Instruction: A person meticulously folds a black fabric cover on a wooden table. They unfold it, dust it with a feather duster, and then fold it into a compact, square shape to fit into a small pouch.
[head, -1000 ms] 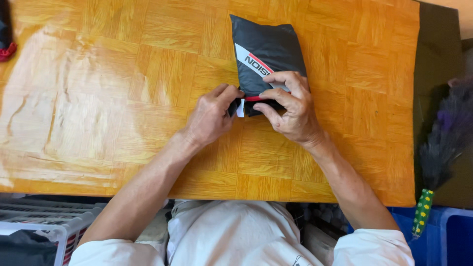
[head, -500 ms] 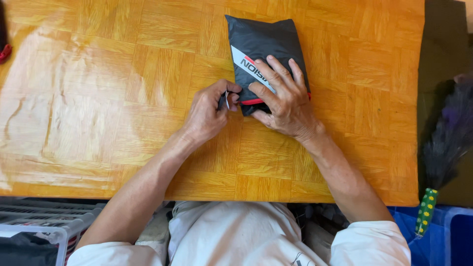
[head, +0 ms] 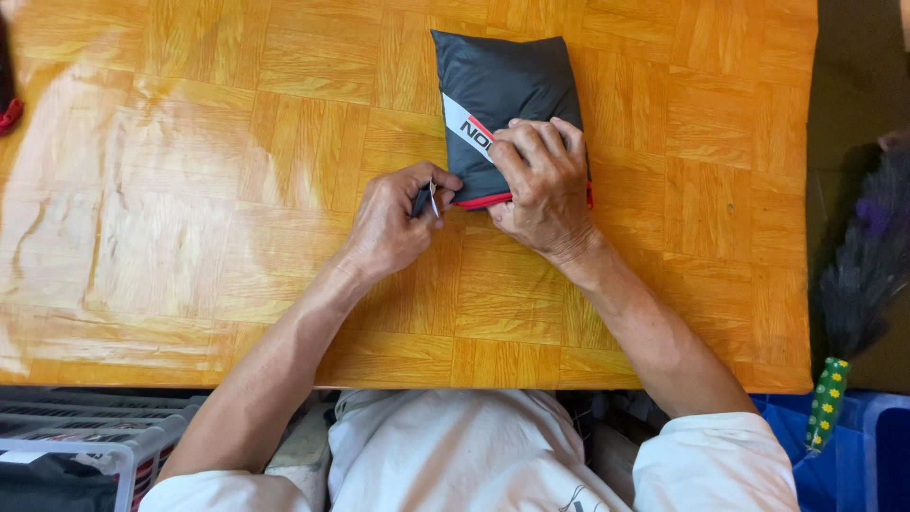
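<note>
A person's right hand [head: 542,190] is pressing flat on a folded dark grey jacket pouch [head: 502,104] lying toward the far side of the wooden worktop [head: 237,190], while the left hand [head: 393,223] is pinching a small zipper pull [head: 428,197] at the pouch's near left corner in a narrow grip. Judging by the bulging fabric, the zipper could be snagging if the pull is tugged at an angle.

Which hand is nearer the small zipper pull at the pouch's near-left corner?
Left. The left hand pinches the zipper pull; the right hand lies flat on the dark pouch beside it.
</note>
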